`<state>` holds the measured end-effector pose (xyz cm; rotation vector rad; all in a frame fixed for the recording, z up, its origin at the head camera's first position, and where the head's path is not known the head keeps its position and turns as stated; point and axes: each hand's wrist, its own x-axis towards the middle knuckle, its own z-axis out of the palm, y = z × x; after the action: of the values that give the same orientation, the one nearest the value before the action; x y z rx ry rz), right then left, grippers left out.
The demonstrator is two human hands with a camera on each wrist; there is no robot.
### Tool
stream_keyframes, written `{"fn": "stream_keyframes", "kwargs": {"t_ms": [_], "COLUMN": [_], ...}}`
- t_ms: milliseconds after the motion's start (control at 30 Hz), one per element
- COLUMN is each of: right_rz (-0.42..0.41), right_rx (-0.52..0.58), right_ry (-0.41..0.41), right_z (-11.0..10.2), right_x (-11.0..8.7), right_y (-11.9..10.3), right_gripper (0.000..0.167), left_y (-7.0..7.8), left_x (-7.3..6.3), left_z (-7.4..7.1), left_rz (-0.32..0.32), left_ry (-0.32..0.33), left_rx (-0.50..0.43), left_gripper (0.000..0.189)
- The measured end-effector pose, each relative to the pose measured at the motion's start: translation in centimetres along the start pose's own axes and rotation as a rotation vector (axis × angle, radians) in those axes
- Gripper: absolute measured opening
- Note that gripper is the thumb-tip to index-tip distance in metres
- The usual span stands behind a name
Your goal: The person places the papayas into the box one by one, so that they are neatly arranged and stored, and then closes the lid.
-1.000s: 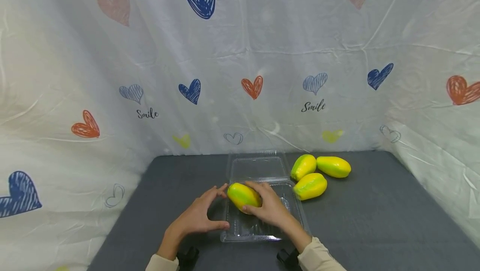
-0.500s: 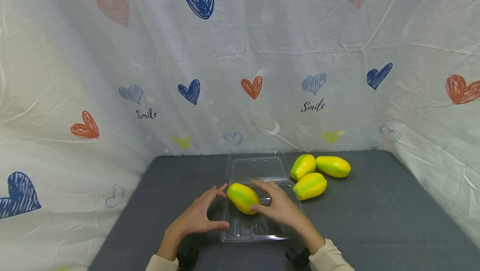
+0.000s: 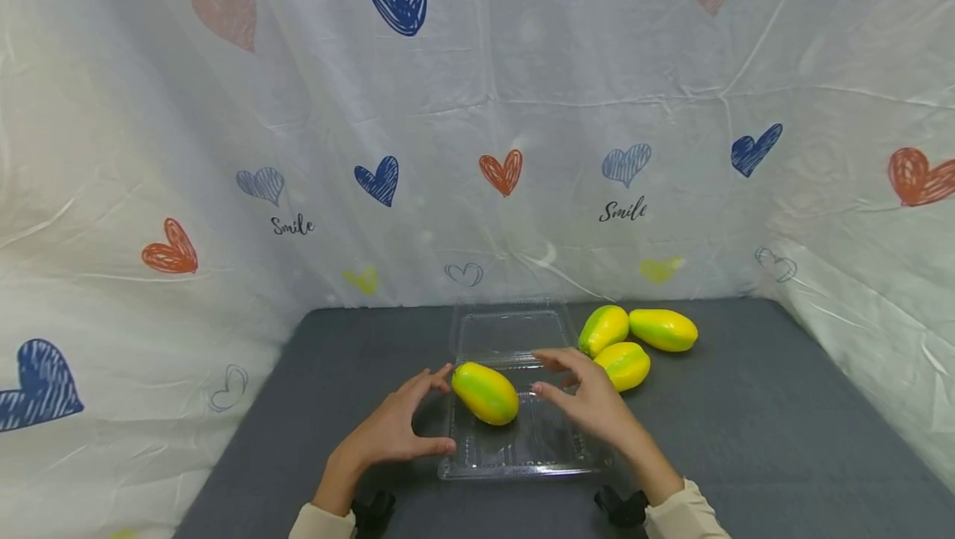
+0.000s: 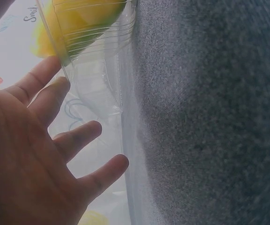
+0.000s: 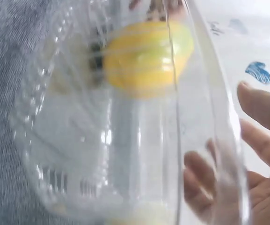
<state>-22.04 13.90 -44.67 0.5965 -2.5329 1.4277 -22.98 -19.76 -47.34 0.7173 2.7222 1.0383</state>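
Note:
A yellow-green papaya (image 3: 485, 394) lies in the left part of a clear plastic clamshell container (image 3: 548, 444), whose lid (image 3: 513, 333) is folded back behind it. My left hand (image 3: 395, 429) is at the container's left edge, fingers spread; in the left wrist view its index and middle fingertips (image 4: 54, 63) come right up to the clear wall beside the papaya. Above the container's right side, my right hand (image 3: 593, 398) has its fingers and thumb apart with nothing between them. In the right wrist view, the papaya (image 5: 144, 58) shows through the container wall.
To the right of the container, three more papayas lie close together: one at the back left (image 3: 603, 330), one at the back right (image 3: 664, 330), and one in front (image 3: 627, 366), partly behind my right hand. A curtain printed with hearts (image 3: 418, 108) hangs behind the grey table (image 3: 746, 439).
My right hand has let go of the papaya in the container and moved right, now overlapping the front loose papaya. The left hand and the papaya in the container have stayed in place.

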Motion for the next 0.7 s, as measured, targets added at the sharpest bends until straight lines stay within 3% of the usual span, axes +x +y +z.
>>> {"fn": "stream_keyframes", "kwargs": {"t_ms": [200,400,533,700], "right_rz": [-0.042,-0.001,0.01,-0.053], "right_rx": [-0.041,-0.144,-0.198,-0.271], "right_ry": [0.229,0.462,0.499,0.489], "right_z": [-1.3,-3.0,-4.1,-5.0], "right_x": [-0.3,-0.4,-0.7,-1.2], "right_y": [1.1,2.6,3.7,5.4], "right_gripper": [0.041,0.033,0.034,0.035], "left_y": [0.0,0.0,-0.1,-0.2], "left_x": [0.0,0.0,0.0,0.0], "left_z": [0.0,0.0,0.0,0.1], "left_rz": [0.004,0.015,0.019,0.018], "left_ry": [0.003,0.003,0.001,0.001], "left_rx": [0.007,0.008,0.011,0.01], "left_gripper": [0.066,0.067,0.068,0.068]}}
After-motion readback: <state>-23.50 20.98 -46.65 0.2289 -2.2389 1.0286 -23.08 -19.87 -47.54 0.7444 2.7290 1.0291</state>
